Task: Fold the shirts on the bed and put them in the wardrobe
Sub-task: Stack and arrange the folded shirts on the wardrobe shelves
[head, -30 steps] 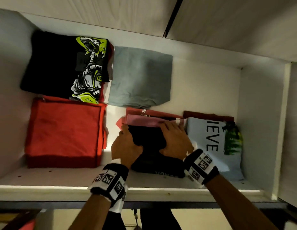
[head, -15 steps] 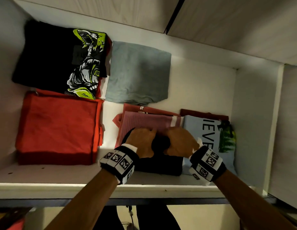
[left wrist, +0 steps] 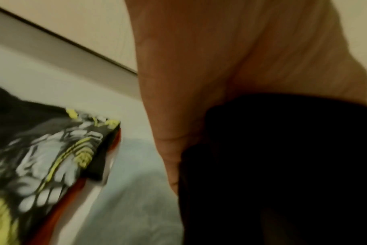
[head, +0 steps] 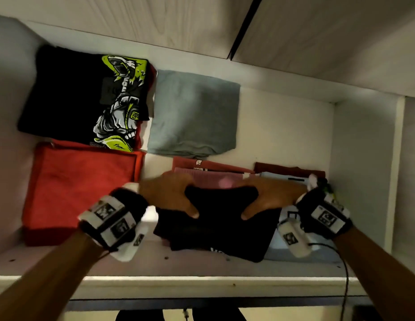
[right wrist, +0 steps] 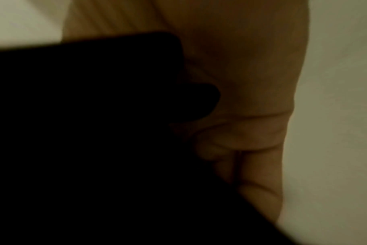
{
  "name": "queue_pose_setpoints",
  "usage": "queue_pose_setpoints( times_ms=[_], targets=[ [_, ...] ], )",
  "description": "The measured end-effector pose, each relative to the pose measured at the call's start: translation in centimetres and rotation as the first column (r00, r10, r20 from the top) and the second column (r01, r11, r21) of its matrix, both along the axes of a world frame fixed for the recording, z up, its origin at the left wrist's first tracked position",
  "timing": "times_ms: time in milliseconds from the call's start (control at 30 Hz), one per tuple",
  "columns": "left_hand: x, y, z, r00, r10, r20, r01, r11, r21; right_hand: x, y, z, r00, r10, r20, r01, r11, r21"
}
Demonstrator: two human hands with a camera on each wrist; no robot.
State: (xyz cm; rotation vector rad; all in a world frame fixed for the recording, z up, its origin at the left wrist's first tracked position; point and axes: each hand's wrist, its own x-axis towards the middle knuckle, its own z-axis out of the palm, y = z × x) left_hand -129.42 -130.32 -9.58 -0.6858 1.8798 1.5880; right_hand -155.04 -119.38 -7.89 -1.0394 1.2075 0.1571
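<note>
Black folded shirt (head: 215,225): held at the front of the wardrobe shelf (head: 202,283), its lower part resting on the shelf board, its upper edge raised against the pink folded shirt (head: 215,180) behind it. Left hand (head: 169,195): grasps the black folded shirt's left upper corner, thumb laid across the front of the cloth, other fingers hidden behind it; the left wrist view shows the palm (left wrist: 220,66) pressed to the dark fabric. Right hand (head: 269,195): grasps the right upper corner likewise, thumb over the front; the right wrist view shows curled fingers (right wrist: 251,142) at the cloth's edge. Both wrists carry black bands with white marker blocks. Left of the black folded shirt: red folded stack (head: 83,186). Behind that stack: black shirt with a green and grey print (head: 86,98). Behind the pink folded shirt: grey folded shirt (head: 192,114). Right of the black folded shirt, touching it: pale blue shirt (head: 285,246), with a dark red garment (head: 287,170) behind it. Blur hides any finer detail.
</note>
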Motion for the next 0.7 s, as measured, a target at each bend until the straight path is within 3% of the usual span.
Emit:
queue_pose_setpoints(
  times_ms=[67, 233, 300, 400, 467, 533, 600, 667, 700],
  targets=[
    [-1.0, -4.5, 2.3, 1.0, -0.006, -0.02, 0.005, 0.999, -0.051, -0.9, -3.9, 1.7, 0.999, -0.039, 0.019, 0.04, 0.999, -0.029],
    [-4.6, -16.3, 4.1, 0.993, 0.08, 0.083, -0.037, 0.903, -0.429, -2.9, -15.6, 2.2, 0.981, -0.151, -0.125, 0.135, 0.983, -0.128],
    [-5.7, -18.7, 2.6, 0.985, 0.119, 0.121, -0.012, 0.76, -0.65, -3.2, -19.1, 0.3, 0.944, -0.154, -0.29, 0.085, 0.968, -0.237],
    [-5.6, -18.7, -1.3, 0.986, 0.123, 0.112, 0.033, 0.511, -0.859, -3.2, -19.8, -3.0, 0.778, -0.157, -0.608, -0.176, 0.875, -0.451],
    [-5.0, -17.1, -3.9, 0.999, 0.052, 0.005, -0.018, 0.437, -0.899, -2.3, -18.0, -4.8, 0.767, -0.295, -0.57, -0.149, 0.782, -0.606],
    [-4.6, -15.1, -5.9, 0.993, 0.01, -0.117, -0.108, 0.454, -0.884, -1.3, -15.5, -6.6, 0.729, -0.458, -0.508, -0.099, 0.664, -0.742],
    [-4.4, -13.3, -7.4, 0.996, 0.037, -0.083, -0.09, 0.498, -0.862, 0.4, -13.4, -8.0, 0.676, -0.566, -0.471, -0.045, 0.607, -0.793],
    [-4.1, -12.0, -8.7, 0.996, 0.079, 0.03, -0.02, 0.561, -0.828, 1.9, -12.3, -9.2, 0.696, -0.513, -0.503, -0.072, 0.647, -0.759],
    [-4.0, -11.5, -9.2, 0.995, 0.079, 0.056, 0.002, 0.558, -0.83, 2.4, -12.0, -10.0, 0.719, -0.46, -0.522, -0.101, 0.674, -0.732]
  ],
)
